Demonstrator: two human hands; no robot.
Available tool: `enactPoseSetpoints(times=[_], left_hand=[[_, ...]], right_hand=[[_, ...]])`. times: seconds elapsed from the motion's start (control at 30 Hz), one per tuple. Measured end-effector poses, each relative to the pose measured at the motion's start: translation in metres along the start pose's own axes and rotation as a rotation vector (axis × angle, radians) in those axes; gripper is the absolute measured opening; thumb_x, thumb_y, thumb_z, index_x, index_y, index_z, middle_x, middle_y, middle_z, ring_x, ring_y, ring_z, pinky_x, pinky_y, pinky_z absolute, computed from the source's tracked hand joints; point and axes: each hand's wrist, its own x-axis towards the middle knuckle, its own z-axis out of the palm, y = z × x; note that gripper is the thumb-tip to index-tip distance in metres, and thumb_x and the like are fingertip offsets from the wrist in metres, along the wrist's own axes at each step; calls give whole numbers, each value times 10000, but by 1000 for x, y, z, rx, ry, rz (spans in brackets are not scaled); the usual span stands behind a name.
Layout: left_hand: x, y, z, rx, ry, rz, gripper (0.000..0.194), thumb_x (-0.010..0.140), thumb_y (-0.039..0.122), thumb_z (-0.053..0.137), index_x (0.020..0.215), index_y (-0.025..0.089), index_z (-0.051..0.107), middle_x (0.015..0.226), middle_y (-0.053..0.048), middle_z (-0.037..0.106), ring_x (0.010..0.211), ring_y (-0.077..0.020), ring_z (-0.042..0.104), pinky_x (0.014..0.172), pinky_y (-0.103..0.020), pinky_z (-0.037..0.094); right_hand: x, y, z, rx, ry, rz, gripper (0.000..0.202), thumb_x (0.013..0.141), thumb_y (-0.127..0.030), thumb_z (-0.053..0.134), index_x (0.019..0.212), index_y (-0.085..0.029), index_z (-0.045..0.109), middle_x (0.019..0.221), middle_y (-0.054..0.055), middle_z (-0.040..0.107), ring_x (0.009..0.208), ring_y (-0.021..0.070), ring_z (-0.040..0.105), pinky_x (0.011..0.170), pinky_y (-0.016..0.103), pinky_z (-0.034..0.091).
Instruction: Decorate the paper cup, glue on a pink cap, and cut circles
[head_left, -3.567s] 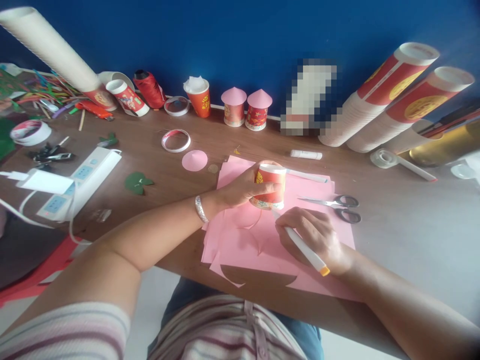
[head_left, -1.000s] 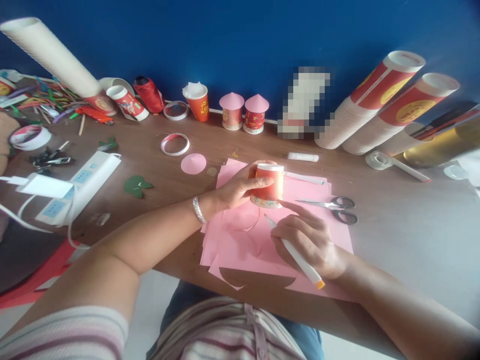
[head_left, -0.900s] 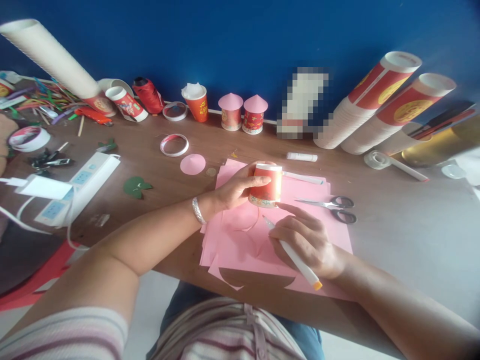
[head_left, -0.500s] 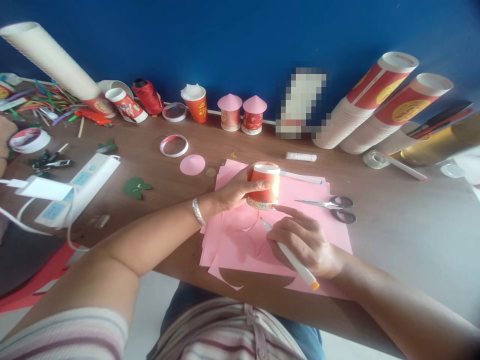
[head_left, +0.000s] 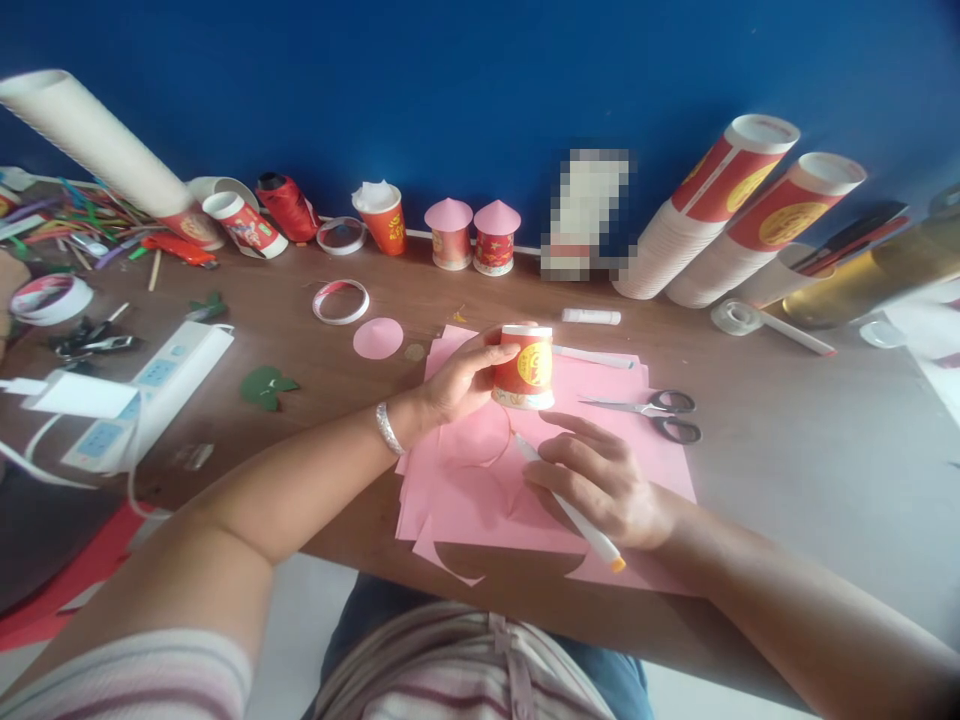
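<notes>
A person's two bare hands work over a brown worktop (head_left: 787, 480), close to its near edge. The left hand (head_left: 459, 385) is closed around the side of a red cup (head_left: 534, 365), thumb across the front and the other fingers mostly hidden behind; a pale patterned band circles the cup's lower end. The cup is upright above the far part of a stack of pink paper (head_left: 465, 510).

The right hand (head_left: 596, 480) is curled around a white marker (head_left: 589, 530) with an orange end, forefinger stretched toward the cup's lower rim. The marker's tip sits below the rim, apart from the band; whether it touches the paper, I cannot tell.

The step in hand looks like marking that band. Another stroke would call for a steady cup, the band turned to face the tip, and a light touch.

The paper overhangs the worktop's near edge. Scissors (head_left: 651, 409) lie just beyond the right hand, their points toward the cup, limiting movement that way. A white pen (head_left: 596, 357) lies behind them, near the paper's far edge. The widest room appears to be toward the worktop's right side, past the scissors.
</notes>
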Motion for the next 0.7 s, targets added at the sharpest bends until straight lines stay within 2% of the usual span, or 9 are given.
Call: enactPoseSetpoints(times=[0.13,0.37,0.47,0.57,0.7], left_hand=[[0,-2,-1,23,-33,3,414,848,377,765,1208,178,723,1192,-109,716,1096,-242,641,934,-358,507],[1,-3,-1,101,-125,-4,323,822,377,829,1042,173,711,967,-67,699,885,-176,644,819,-320,528],[1,-3,-1,92,-100,6,318,833,355,813,1064,168,698,971,-72,693,878,-174,642,791,-304,533],[0,-3,-3,100,-90,20,333,849,350,787,1113,173,689,1045,-93,700,937,-193,653,814,-313,537],[0,-3,-7,123,-128,18,318,868,339,751,1133,177,685,1059,-97,704,932,-199,660,815,-327,539]], right_hand=[[0,0,1,8,0,-6,129,985,-83,542,1039,-150,638,803,20,653,687,124,645,997,447,646],[-1,1,2,19,-7,-19,94,980,-102,577,1036,-143,640,798,19,641,697,133,642,983,444,645],[-3,-1,4,38,-10,-11,67,970,-129,617,1035,-140,632,783,12,618,680,137,615,816,376,663],[-3,-2,4,47,0,-9,89,955,-124,636,1044,-136,629,790,14,604,659,132,592,606,284,582],[-4,3,0,39,33,-37,148,964,-120,580,1099,-148,632,801,22,609,663,144,591,566,283,534]])
